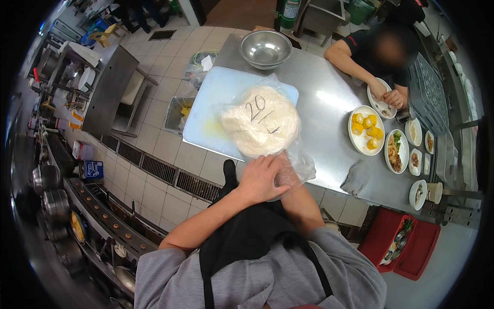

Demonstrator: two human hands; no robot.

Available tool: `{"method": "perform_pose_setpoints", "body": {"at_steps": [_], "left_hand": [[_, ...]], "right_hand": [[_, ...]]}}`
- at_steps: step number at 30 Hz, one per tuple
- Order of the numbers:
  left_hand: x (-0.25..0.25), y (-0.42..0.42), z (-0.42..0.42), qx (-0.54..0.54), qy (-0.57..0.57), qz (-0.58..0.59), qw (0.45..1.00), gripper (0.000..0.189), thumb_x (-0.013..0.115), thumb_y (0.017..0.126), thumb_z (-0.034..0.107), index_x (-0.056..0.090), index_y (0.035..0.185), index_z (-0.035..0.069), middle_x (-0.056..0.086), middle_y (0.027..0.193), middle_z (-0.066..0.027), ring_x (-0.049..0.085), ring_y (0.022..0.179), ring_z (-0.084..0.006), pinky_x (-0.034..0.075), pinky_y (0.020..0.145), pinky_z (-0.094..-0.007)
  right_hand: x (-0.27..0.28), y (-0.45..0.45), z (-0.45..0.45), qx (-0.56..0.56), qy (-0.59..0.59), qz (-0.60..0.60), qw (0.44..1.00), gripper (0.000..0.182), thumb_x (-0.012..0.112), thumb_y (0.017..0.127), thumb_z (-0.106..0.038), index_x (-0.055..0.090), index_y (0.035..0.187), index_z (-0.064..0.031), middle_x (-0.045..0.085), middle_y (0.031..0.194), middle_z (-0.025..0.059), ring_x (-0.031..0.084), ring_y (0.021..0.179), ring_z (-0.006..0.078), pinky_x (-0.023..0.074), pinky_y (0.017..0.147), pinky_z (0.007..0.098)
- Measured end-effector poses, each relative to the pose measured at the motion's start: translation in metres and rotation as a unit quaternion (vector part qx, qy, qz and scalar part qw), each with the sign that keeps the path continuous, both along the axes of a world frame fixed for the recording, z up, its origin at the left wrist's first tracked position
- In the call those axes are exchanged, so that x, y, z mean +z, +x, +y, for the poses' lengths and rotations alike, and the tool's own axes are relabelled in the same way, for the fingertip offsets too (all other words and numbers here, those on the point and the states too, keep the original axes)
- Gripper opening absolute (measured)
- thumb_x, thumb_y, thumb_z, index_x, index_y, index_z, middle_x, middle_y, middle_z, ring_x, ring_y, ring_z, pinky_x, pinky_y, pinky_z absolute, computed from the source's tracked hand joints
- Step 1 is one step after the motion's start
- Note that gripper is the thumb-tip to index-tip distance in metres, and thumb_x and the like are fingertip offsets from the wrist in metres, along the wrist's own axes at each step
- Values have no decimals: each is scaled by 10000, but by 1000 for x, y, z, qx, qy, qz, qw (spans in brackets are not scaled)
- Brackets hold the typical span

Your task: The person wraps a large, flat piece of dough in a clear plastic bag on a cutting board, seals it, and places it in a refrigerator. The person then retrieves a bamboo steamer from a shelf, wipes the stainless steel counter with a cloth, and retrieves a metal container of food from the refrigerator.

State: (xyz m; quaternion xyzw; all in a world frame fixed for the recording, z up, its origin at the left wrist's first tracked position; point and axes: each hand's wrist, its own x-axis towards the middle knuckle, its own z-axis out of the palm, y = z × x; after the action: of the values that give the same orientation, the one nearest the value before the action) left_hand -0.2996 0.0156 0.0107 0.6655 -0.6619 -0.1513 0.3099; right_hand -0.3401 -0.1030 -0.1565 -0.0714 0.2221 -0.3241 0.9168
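Observation:
A clear plastic bag [307,164] packed with a pale cream food mass [266,119] lies on a light blue cutting board [212,96]. Dark handwritten marks show on its top. My left hand [262,177] grips the bag's near end, its thumb stretched across towards my right wrist. Inside the loose plastic is my right hand [287,172], seen blurred through the film against the near side of the food; its fingers are hidden. A yellowish wet patch [214,129] stains the board left of the bag.
A metal bowl [266,48] stands beyond the board on the steel table [320,100]. To the right are a plate of corn pieces [366,129], several food dishes [396,150] and a grey cloth [356,177]. A co-worker [362,54] handles food over a white dish [372,98]. A red cooler [380,239] sits lower right.

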Motion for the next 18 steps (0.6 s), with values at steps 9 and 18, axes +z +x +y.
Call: {"method": "perform_pose_setpoints", "body": {"at_steps": [9,18], "left_hand": [[-23,-10,12,-39,13,22,999,107,641,904,159,597,923,63,624,895,-121,618,897,-334,485,780,-445],[-18,-1,14,-22,-37,67,997,96,647,896,115,590,929,45,610,867,-138,617,810,-367,496,725,-447]], "right_hand": [[-12,1,13,9,13,16,1000,470,463,1052,-415,508,1365,-67,614,1264,100,623,1126,221,530,935,365],[-20,1,19,21,20,25,999,464,467,1052,-412,513,1358,-67,621,1251,100,630,1114,219,534,926,363]]}}
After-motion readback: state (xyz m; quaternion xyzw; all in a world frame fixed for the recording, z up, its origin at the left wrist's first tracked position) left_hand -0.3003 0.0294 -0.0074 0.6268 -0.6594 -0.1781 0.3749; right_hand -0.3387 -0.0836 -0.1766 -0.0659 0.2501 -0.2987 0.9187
